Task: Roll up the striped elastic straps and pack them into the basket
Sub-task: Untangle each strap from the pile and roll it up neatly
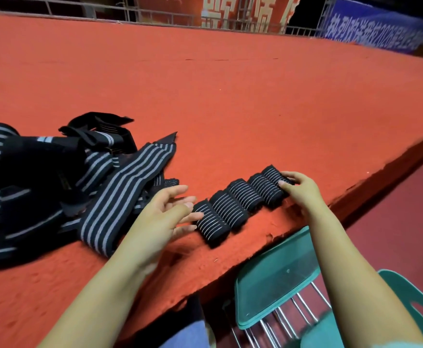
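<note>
Red carpeted platform [230, 96] carries five rolled black grey-striped elastic straps [240, 199] in a diagonal row between both hands: left hand [165, 217] spread open at the near end, right hand [298, 189] gripping the far roll. Green plastic basket [275, 275] sits below the row.

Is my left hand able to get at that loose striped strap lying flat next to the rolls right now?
Probably yes. The left hand is open and holds nothing, hovering between the row of rolled straps and the unrolled strap, which lies just beside it on the red surface with nothing between them.
</note>
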A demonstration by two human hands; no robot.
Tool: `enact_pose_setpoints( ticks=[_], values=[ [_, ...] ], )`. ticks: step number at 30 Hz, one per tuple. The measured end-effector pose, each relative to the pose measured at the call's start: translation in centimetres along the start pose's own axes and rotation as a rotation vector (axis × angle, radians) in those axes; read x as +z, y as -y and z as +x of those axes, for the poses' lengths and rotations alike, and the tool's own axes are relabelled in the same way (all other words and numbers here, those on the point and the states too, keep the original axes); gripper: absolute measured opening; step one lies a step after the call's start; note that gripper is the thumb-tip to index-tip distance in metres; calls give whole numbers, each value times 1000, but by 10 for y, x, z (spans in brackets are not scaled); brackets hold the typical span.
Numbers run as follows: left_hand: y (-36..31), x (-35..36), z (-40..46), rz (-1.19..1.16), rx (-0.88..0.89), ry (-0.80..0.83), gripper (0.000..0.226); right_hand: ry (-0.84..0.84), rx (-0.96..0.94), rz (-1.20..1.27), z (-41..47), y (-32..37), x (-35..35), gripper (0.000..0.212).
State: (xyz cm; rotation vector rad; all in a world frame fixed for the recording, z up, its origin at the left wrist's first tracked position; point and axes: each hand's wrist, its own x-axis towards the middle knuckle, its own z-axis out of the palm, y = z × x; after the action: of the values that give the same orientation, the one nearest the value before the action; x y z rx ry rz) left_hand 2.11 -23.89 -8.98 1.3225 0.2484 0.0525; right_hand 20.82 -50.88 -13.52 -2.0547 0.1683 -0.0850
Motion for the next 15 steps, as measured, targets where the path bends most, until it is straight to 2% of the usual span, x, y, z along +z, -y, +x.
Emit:
enact_pose_setpoints(
  ticks=[4, 9, 15],
  values=[
    [-2, -7, -4, -13, 13, 0, 27, -41, -16, -151, -9, 17, 4, 35],
    [-11, -25, -18, -27, 37, -60, 25, -96, -283, -307, -47, 65, 35, 31],
    [-20, -82, -48, -45, 89, -235, 23, 229, -560, -235, -124, 119, 119, 25]
  ],
)
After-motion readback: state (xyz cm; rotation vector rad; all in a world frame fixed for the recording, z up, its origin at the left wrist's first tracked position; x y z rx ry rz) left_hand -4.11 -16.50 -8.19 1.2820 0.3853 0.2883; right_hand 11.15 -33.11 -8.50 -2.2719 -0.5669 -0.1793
